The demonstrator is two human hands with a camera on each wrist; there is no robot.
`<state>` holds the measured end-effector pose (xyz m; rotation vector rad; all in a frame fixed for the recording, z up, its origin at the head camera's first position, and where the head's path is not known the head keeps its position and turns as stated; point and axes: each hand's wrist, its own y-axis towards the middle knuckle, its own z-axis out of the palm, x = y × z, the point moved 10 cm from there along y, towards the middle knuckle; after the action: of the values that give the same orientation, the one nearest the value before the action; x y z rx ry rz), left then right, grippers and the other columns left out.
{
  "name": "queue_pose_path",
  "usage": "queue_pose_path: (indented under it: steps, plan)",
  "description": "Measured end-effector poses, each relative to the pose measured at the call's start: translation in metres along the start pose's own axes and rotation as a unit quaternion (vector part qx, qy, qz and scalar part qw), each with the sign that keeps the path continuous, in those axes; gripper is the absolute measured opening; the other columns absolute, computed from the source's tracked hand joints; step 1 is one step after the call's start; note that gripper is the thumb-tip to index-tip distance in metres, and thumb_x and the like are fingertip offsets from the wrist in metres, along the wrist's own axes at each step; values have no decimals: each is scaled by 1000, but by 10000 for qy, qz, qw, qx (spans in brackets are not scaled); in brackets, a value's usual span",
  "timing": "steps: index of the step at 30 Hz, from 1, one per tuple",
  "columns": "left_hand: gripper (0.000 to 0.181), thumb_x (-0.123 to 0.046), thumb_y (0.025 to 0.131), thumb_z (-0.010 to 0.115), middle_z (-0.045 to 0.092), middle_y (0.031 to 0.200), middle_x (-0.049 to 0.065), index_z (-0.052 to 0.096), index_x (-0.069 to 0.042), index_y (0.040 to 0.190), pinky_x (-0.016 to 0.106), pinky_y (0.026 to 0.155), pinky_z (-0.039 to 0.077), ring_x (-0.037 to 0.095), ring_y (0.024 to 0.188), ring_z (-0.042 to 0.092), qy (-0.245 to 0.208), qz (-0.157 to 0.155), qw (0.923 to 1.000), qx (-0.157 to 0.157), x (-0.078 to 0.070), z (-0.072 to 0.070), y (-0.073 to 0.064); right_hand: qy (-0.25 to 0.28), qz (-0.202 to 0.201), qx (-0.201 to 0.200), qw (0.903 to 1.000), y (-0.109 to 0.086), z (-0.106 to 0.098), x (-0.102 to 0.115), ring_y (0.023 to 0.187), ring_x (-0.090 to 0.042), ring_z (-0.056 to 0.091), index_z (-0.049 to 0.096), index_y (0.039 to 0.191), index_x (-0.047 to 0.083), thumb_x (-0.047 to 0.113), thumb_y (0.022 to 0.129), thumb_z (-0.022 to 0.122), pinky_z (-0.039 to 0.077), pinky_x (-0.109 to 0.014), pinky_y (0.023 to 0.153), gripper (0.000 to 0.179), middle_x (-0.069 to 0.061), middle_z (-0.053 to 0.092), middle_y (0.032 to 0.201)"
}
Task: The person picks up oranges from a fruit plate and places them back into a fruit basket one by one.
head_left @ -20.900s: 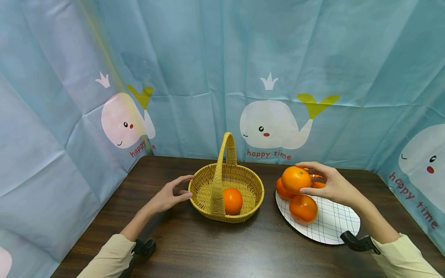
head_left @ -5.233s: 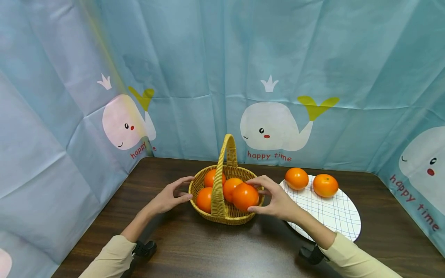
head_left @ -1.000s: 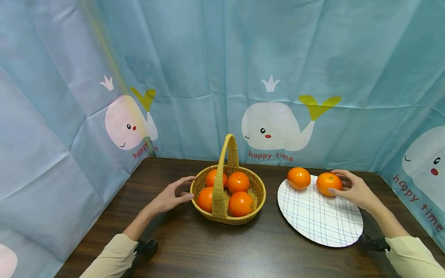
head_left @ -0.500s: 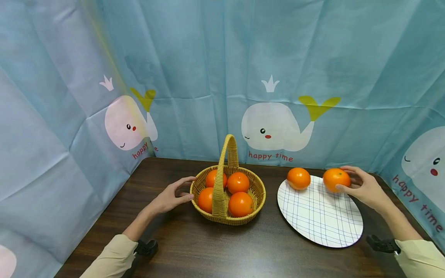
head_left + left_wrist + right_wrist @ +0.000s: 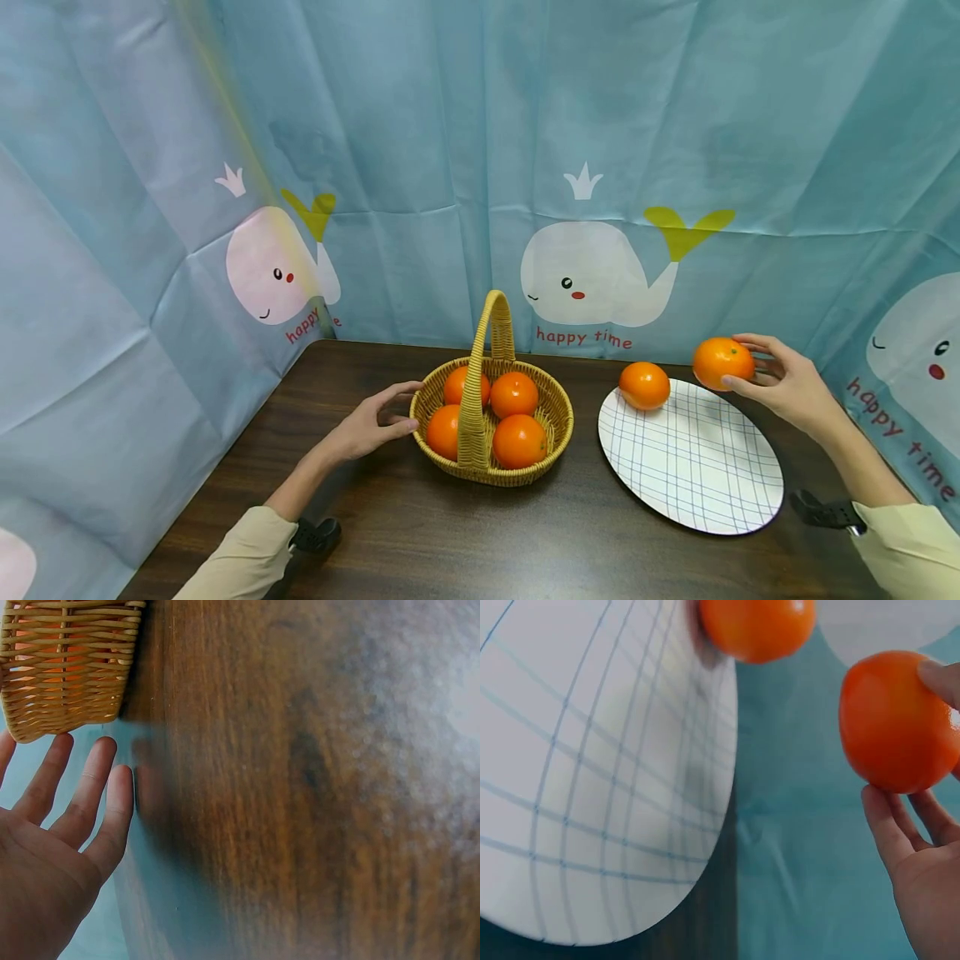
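On the right in the head view, my right hand (image 5: 798,387) grips an orange (image 5: 722,363) between thumb and fingers, above the back edge of the white plate (image 5: 697,467). The right wrist view shows this orange (image 5: 892,724) with the thumb on one side and fingers on the other. Another orange (image 5: 645,385) sits at the plate's back left. My left hand (image 5: 367,429) is at the left rim of a yellow woven basket (image 5: 491,477). In the left wrist view its fingers (image 5: 90,780) are loosely extended, fingertips at the basket wall. Several oranges (image 5: 519,442) lie in the basket.
The basket has a tall arched handle (image 5: 474,383) across its middle. Basket and plate stand apart on a dark wooden table (image 5: 465,542). A blue curtain (image 5: 420,167) with whale prints hangs right behind the table and along its sides.
Over the last second my right hand has taken the right-hand orange off the plate, moving it slightly right and then up. The left hand and basket have stayed put.
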<state>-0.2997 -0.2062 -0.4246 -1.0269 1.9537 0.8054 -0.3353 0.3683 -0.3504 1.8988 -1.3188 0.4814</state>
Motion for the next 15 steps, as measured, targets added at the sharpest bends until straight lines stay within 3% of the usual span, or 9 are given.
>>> queue_pose_path:
  steps: [10, 15]
  plan:
    - [61, -16, 100, 69, 46, 150, 16, 42, -7, 154, 52, 101, 48, 38, 133, 48, 38, -61, 10000, -35, 2, -1, 0, 401, -373, -130, 9984, 17, 9, 36, 107, 7, 54, 51, 144, 3, 2, 86, 81, 46, -8, 84, 65, -7, 47, 137]
    - [61, -16, 99, 69, 47, 149, 15, 42, -8, 154, 53, 102, 46, 37, 132, 48, 70, -132, 9999, -50, 3, -1, 0, 626, -572, -85, 9964, 25, 19, 54, 109, 2, 57, 51, 144, 4, -1, 85, 82, 46, -10, 88, 67, -10, 48, 137]
